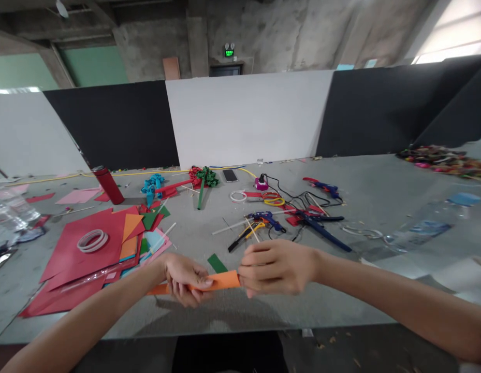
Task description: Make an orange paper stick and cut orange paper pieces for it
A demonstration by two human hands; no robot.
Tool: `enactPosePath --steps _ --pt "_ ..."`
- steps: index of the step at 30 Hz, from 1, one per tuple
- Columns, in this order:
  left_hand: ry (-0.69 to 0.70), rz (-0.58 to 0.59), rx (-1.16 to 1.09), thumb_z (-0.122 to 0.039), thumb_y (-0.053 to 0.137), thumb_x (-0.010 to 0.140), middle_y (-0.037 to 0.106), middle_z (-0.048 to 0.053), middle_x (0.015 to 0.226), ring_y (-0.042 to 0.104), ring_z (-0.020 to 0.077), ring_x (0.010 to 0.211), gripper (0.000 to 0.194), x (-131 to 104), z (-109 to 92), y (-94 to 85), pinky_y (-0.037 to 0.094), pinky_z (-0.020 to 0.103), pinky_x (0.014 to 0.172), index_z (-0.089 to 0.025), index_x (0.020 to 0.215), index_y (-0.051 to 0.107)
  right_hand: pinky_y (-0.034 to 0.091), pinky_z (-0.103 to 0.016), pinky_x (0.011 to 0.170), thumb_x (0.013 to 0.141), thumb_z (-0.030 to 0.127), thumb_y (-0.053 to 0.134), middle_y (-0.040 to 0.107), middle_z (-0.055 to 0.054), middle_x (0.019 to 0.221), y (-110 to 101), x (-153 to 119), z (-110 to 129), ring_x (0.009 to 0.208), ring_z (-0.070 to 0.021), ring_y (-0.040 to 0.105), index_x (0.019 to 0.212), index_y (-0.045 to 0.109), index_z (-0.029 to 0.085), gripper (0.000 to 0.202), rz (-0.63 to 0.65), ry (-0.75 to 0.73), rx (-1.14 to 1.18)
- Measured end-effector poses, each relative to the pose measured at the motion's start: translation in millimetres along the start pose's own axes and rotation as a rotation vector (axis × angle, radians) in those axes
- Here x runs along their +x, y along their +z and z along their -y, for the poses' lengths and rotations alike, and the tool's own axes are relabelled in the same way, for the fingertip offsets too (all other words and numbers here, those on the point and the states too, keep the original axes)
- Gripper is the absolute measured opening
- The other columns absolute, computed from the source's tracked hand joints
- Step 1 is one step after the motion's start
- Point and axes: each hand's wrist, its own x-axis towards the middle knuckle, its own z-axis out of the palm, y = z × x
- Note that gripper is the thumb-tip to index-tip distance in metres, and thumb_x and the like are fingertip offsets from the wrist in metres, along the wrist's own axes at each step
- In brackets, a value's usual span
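Fingers (181, 294) of the left hand (188, 277) curl closed around an orange paper strip (224, 280), thumb lying along its upper face; I take this grip as a way of keeping it steady. Those of the right hand (273, 267) bend together at the strip's right end, but their inner side is hidden, so I cannot tell whether they pinch it. The strip runs crosswise above the near part of the grey table (372, 191). Just beyond lies a green paper piece (216, 263). To the left, tape rolls (91, 241) rest on red sheets (73, 228), perhaps weighing them down. Farther out, a glue gun (269, 218) lies near a purple socket (260, 182), presumably for power. A red bottle (108, 185) stands behind the sheets, clear of both hands.
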Motion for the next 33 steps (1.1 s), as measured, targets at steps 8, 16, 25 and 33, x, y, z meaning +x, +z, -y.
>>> enactPosePath --steps 8,16,25,33 --pt "0.195 -0.308 0.028 -0.076 0.044 0.088 0.024 -0.008 0.049 0.011 0.0077 0.035 0.055 0 1 0.2 0.013 0.021 0.029 -0.024 0.070 0.039 0.057 -0.031 0.079 0.095 0.013 0.060 0.071 -0.005 0.092 24 -22 5 0.086 -0.0157 0.063 0.107 0.066 0.020 0.014 -0.104 0.403 0.166" --pt "0.241 -0.550 0.155 -0.078 0.043 0.088 0.026 -0.009 0.049 0.019 0.0081 0.035 0.058 6 1 -5.5 0.016 0.022 0.031 -0.023 0.070 0.038 0.052 -0.031 0.072 0.099 0.017 0.055 0.067 -0.005 0.086 56 -39 7 0.079 -0.0156 0.060 0.091 0.069 0.020 0.017 -0.308 0.720 0.361" --pt "0.362 -1.134 0.984 -0.047 0.038 0.102 0.045 -0.002 0.060 0.039 0.0116 0.053 0.044 22 -8 -29.5 0.027 0.028 0.052 -0.020 0.069 0.048 0.052 -0.032 0.080 0.089 0.041 0.071 0.065 -0.006 0.098 76 -51 -10 0.087 -0.0175 0.063 0.110 0.066 0.021 0.029 -0.415 1.025 0.451" --pt "0.259 -1.272 1.089 -0.051 0.035 0.103 0.060 0.001 0.069 0.052 0.0143 0.057 0.045 42 -12 -32.7 0.031 0.027 0.055 -0.018 0.087 0.062 0.053 -0.032 0.082 0.097 0.036 0.060 0.072 -0.006 0.092 94 -54 -5 0.089 -0.0193 0.068 0.091 0.070 0.022 0.018 -0.499 1.140 0.365"
